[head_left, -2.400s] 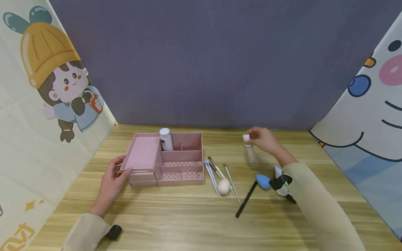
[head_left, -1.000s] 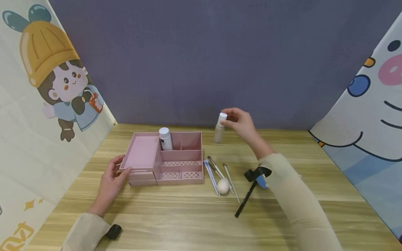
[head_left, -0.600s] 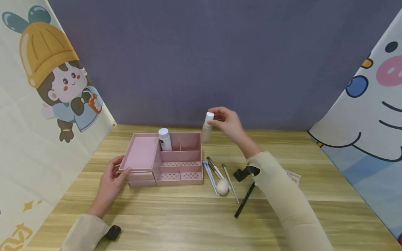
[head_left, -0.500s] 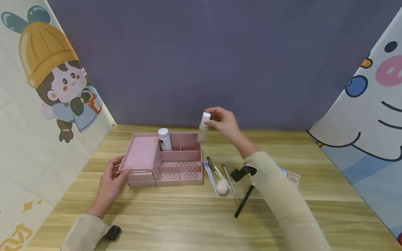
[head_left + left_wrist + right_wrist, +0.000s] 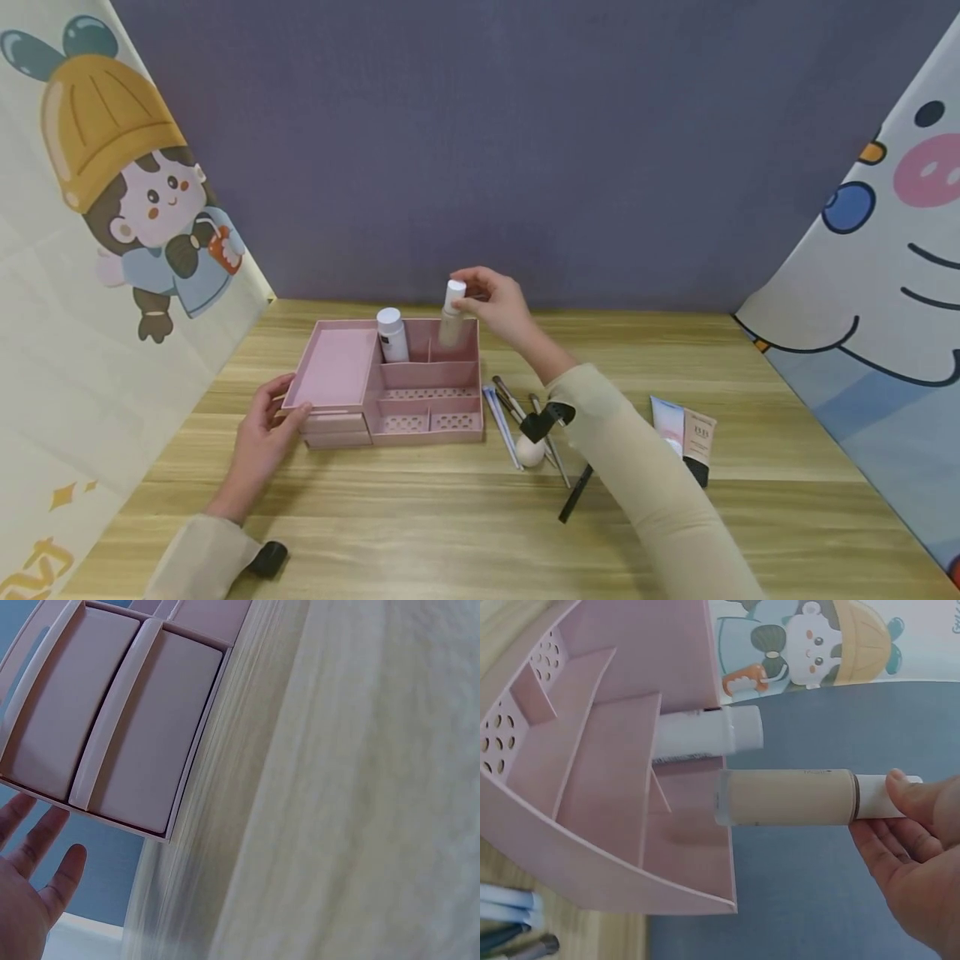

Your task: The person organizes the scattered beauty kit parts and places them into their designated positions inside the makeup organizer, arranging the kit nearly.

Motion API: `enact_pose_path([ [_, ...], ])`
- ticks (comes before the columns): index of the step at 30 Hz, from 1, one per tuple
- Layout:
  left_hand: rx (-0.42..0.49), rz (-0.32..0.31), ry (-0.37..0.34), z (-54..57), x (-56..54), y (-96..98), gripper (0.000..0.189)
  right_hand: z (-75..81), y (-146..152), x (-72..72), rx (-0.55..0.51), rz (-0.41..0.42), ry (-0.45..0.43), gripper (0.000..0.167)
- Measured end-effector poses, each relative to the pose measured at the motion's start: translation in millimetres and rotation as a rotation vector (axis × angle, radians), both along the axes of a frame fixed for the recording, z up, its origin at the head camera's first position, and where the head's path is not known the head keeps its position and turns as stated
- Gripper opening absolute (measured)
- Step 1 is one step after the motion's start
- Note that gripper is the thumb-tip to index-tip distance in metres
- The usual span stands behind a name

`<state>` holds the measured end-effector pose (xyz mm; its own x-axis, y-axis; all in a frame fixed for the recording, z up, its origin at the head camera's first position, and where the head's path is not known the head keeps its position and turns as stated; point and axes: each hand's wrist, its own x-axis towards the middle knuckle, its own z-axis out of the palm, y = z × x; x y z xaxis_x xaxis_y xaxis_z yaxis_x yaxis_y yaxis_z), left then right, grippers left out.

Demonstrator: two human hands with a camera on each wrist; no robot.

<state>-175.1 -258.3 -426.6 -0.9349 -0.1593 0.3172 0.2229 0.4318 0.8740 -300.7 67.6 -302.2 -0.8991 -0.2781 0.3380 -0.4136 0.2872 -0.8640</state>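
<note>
Where the right sleeve (image 5: 652, 483) is crossing the wooden table (image 5: 390, 533), a black cosmetic pencil (image 5: 574, 497) is lying partly hidden. A cream makeup sponge (image 5: 529, 452) is covering part of the makeup brushes (image 5: 502, 427), which are lying just right of the pink cosmetics organizer (image 5: 337, 362). Farther right, a BB cream tube (image 5: 700, 437) and a pastel tube (image 5: 666, 421) are lying side by side. The left hand (image 5: 262, 435) is resting at the organizer's near left corner, its thumb lying on the front edge above two drawers (image 5: 150, 727), its fingers resting spread apart against the side. In the rear row, a white capped bottle (image 5: 393, 340) is standing in the left compartment. The right hand (image 5: 497, 308) is pinching the white cap of a beige foundation bottle (image 5: 450, 329), holding it nearly upright at the opening of the rear right compartment. Behind everything, a grey-blue backdrop (image 5: 525, 150) is hanging between cartoon-printed panels (image 5: 45, 333).
</note>
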Motion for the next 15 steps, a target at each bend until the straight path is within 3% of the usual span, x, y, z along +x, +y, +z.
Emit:
enact_pose_path([
  [6, 0.010, -0.001, -0.005, -0.8, -1.4, -0.3, 0.054, -9.7, -13.9, -2.3, -0.040, -0.004, -0.014, 0.036],
  [15, 0.020, -0.005, 0.001, 0.1, -0.5, 0.5, 0.054, -22.0, -29.0, -6.6, -0.053, 0.011, 0.063, 0.034],
])
